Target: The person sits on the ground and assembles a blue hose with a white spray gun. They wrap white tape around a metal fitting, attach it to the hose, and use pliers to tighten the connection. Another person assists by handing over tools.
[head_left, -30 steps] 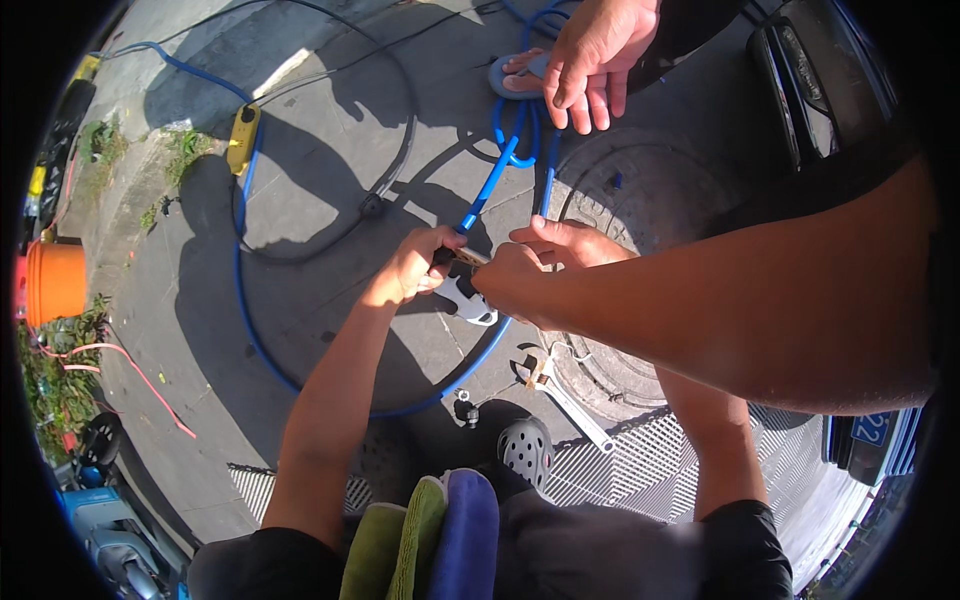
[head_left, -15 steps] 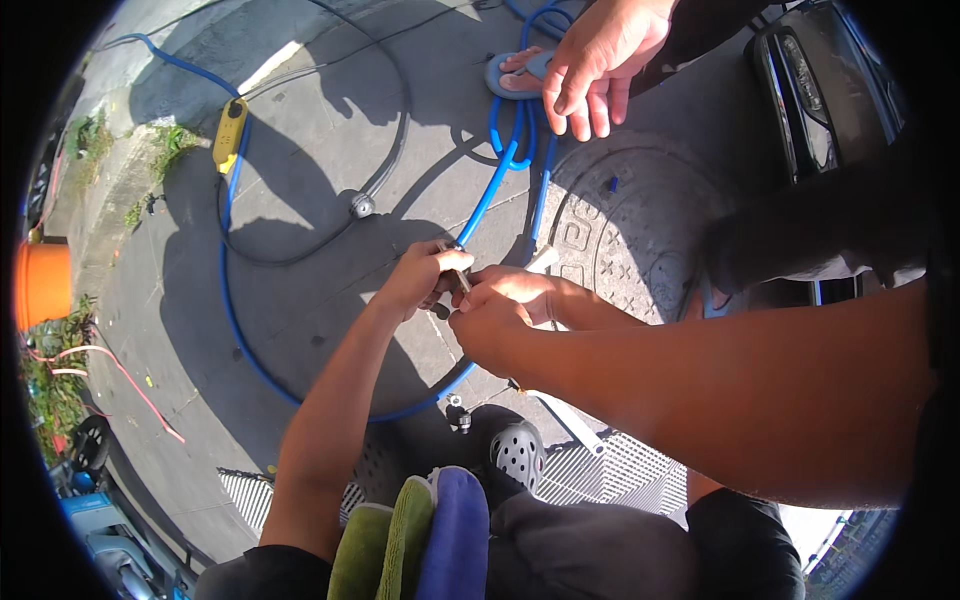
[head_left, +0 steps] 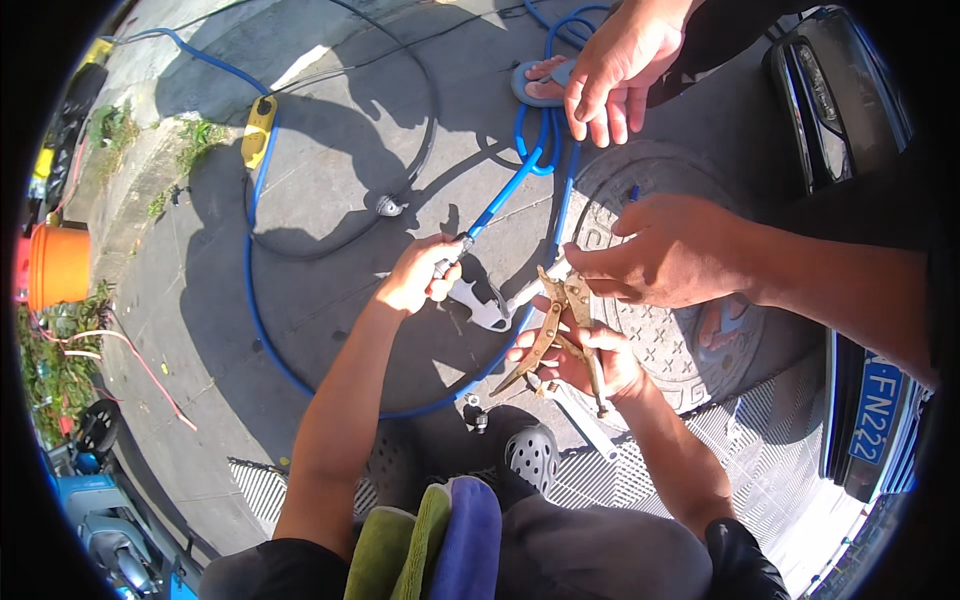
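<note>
My left hand (head_left: pixel 422 276) is closed round the end of a blue hose (head_left: pixel 512 193), where a dark grey fitting (head_left: pixel 454 256) shows. Just beyond its fingers is a pale grey, curved piece (head_left: pixel 482 306); I cannot tell whether it joins the fitting. Worn, brass-coloured locking pliers (head_left: pixel 558 330) rest in my right hand (head_left: pixel 608 362), jaws pointing away from me, handles spread apart. The pliers hide part of the palm. Another person's hand (head_left: pixel 668 250) reaches in from the right beside the jaws, fingers close to them; whether they touch is unclear.
A second hand (head_left: pixel 625 75) hangs at the far right above a sandalled foot. A round manhole cover (head_left: pixel 660 370) lies right of the pliers. Left are a yellow power strip (head_left: pixel 258 130) and an orange bucket (head_left: pixel 58 267). Small metal fittings (head_left: pixel 481 422) lie by my shoe (head_left: pixel 531 458).
My hands have come apart, the left keeping the hose end and the right now holding the pliers in plain view. The other person's hand has drawn back to the right.
</note>
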A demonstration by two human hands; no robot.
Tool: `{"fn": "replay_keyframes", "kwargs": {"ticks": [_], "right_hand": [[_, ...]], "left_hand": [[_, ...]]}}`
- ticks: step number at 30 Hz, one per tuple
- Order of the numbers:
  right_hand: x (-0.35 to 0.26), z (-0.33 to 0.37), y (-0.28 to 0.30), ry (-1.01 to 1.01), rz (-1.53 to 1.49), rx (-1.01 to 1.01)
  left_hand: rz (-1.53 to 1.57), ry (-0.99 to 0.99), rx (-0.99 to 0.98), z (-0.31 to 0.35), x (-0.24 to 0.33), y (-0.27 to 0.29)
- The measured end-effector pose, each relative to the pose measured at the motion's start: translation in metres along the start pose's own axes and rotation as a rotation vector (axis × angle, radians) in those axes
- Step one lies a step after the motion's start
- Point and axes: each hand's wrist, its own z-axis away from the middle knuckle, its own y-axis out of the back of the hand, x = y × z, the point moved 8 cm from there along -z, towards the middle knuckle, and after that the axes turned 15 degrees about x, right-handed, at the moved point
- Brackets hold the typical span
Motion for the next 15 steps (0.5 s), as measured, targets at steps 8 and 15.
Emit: {"fn": "replay_keyframes", "kwargs": {"ticks": [8,15], "right_hand": [[0.052,0.026,0.008,-0.057,0.025,0.097],[0.036,-0.005,0.006,0.025,0.249,0.073]], "left_hand": [[-0.393,-0.308,0.040,0.019,0.012,-0.001],[-0.573,-0.375,0.114,0.026,0.011,-0.007]]}}
